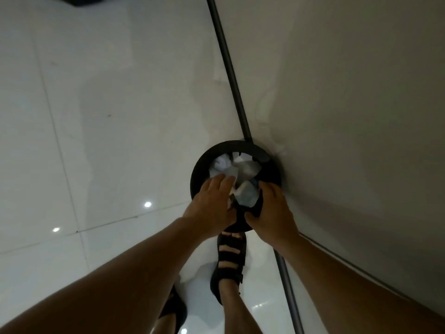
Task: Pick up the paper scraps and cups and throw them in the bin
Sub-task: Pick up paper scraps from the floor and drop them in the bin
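Binning time: left hand [212,206], grip wide, presses paper scraps [240,165] into the bin [200,169], right hand [272,210] clutches its rim; next, let go and withdraw.

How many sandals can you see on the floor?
2. One black strapped sandal stands just below the round black bin; the other black sandal is at lower left, partly hidden behind the left forearm.

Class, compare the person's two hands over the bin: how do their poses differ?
The left hand has straight fingers resting on crumpled paper; the right hand has bent fingers. The left hand is over the bin's left side, the right hand over its right. Both are bare.
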The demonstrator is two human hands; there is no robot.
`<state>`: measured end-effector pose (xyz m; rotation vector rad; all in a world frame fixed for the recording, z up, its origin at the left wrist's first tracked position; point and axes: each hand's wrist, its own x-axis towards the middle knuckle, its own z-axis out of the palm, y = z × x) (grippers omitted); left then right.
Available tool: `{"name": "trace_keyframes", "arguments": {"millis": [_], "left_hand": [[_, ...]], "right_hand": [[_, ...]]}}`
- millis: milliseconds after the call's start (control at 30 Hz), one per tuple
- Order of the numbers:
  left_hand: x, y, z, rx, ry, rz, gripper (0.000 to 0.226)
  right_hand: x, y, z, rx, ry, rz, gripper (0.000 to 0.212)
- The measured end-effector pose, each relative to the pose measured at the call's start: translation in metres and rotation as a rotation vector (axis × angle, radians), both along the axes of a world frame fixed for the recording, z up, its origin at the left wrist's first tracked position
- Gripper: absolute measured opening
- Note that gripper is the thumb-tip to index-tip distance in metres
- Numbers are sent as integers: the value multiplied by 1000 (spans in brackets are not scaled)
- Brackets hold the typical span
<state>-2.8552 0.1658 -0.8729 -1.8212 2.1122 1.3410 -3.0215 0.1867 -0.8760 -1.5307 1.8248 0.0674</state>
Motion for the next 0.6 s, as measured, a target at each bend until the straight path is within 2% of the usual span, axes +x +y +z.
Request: {"name": "trace_keyframes", "arguments": {"millis": [133, 300, 467, 600], "left_hand": [[13, 14, 0, -7, -109, -9, 84], [39, 19, 56, -67, -132, 67, 78], [65, 28, 143, -34, -156, 171, 82], [101, 50, 234, -83, -212, 199, 79]], "right_hand": [[0, 12, 2, 34, 17, 66, 83], [4, 15, 54, 56, 44, 107, 87], [28, 18, 145, 8, 36, 149, 87], [59, 22, 239, -29, 43, 213, 85]]}}
